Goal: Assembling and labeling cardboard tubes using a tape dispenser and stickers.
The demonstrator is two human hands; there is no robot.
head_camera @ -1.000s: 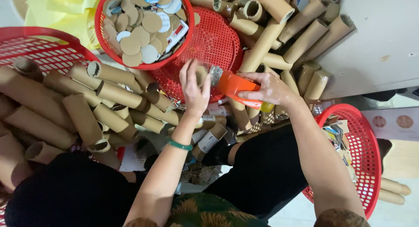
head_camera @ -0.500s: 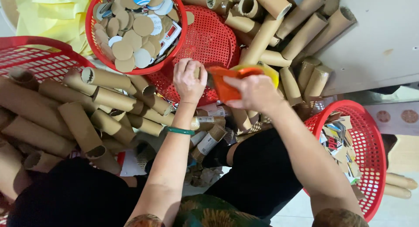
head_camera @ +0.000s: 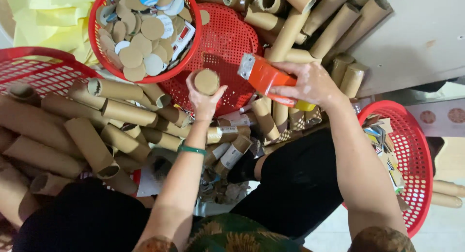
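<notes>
Left to right: a heap of brown cardboard tubes lies on its sides beside a red mesh basket, whose left part is cut off by the frame edge. Above, a round red basket holds cardboard discs, brown and white. The left hand, with a green band at the wrist, closes its fingers around a short cardboard tube held end-on over an overturned red basket; only the tube's round brown cap shows, its body hidden by the palm. The right hand grips an orange tape dispenser with a grey metal end, just right of the tube and not touching it; the fingers cover its rear. A further red basket of paper scraps stands at the right, partly hidden by the right forearm.
</notes>
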